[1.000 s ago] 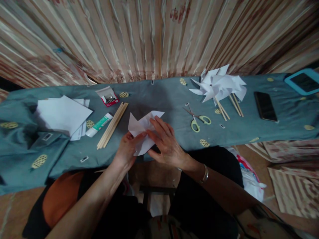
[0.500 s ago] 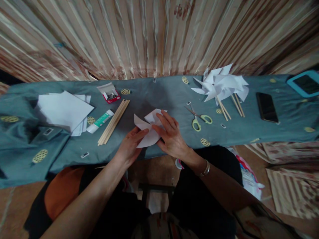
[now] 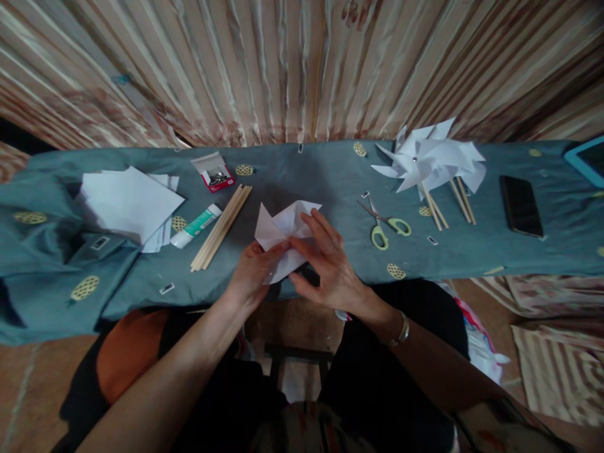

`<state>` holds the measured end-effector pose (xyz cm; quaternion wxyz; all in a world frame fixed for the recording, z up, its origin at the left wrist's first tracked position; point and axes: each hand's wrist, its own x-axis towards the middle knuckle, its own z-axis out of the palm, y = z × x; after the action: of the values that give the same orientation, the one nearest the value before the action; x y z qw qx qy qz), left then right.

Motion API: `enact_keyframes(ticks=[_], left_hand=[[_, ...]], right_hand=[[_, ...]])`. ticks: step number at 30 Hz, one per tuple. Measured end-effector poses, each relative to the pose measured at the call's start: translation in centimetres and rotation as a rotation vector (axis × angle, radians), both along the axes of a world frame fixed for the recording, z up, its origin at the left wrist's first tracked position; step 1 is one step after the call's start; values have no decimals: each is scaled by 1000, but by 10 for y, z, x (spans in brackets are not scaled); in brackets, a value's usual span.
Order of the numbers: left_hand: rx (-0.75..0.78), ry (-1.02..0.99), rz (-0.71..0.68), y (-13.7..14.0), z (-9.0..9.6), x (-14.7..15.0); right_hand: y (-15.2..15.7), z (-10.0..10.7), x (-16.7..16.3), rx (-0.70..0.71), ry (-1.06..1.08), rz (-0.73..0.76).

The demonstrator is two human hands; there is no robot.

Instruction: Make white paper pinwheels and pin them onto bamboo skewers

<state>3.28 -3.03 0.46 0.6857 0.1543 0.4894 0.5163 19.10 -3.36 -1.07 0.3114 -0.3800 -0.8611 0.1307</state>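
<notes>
A white paper pinwheel [image 3: 276, 229], partly folded and without a stick, is held just above the front edge of the cloth-covered table. My left hand [image 3: 250, 270] is closed on its lower left side, thumb on top near the middle and fingers hidden beneath. On its right side, my right hand [image 3: 328, 261] holds the paper, the index fingertip pressing near the centre by my left thumb. Its other fingers lie along the upper right blade, and its thumb is spread low by the lower edge. Wooden sticks [image 3: 221, 228] lie left of the pinwheel, green-handled scissors [image 3: 384, 224] right.
Further left are a glue stick [image 3: 195, 226], an open red box [image 3: 217, 176] of small metal pieces and a stack of white paper [image 3: 129, 204]. Finished pinwheels [image 3: 431, 157] on sticks, a phone [image 3: 521, 204] and a blue-framed device [image 3: 587, 160] lie right. A curtain [image 3: 283, 69] hangs behind.
The pinwheel has turned slightly, and its upper left blade stands differently. My right thumb has moved away from the index finger. The view has shifted a little left.
</notes>
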Motion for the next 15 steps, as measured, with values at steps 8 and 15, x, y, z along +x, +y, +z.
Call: enact_keyframes(ticks=[8, 15], left_hand=[[-7, 0, -23, -2, 3, -2], [-11, 52, -10, -1, 5, -2]], right_hand=[[-2, 5, 2, -88, 93, 25], [3, 13, 7, -103, 180, -104]])
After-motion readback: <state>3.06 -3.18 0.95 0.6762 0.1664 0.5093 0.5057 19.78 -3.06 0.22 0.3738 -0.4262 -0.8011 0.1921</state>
